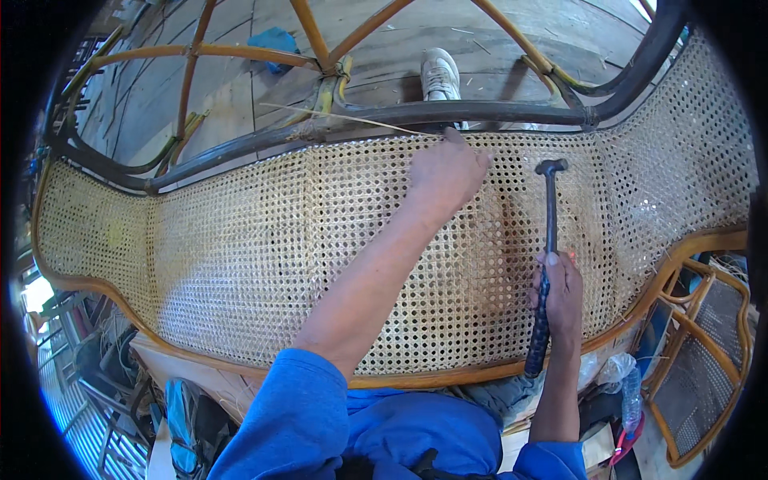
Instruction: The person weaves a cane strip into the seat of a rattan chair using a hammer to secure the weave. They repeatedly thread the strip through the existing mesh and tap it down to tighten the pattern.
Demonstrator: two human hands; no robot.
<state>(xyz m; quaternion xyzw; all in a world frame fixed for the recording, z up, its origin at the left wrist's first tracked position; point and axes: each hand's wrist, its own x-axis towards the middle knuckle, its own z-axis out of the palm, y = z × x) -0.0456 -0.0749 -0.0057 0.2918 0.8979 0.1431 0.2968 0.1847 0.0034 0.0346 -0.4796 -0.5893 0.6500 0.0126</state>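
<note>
A wide panel of woven cane webbing (240,256) stretches across in front of me, inside a curved rattan frame. My left hand (450,170) is at its far edge, fingers bent together and pressed against the rim. A thin, pale cane strip (352,118) runs from those fingertips out to the left, its loose end raised over the dark frame pole (496,112). My right hand (562,292) is wrapped round a hammer (551,212) near the middle of its handle. The hammer's head lies over the webbing, right of my left hand, apart from the rim.
Rattan legs and braces (324,56) rise beyond the panel. A white shoe (440,74) and a blue bag or cloth (274,48) are on the plank floor. Another rattan piece (704,360) stands at right, beside a plastic bottle (631,396).
</note>
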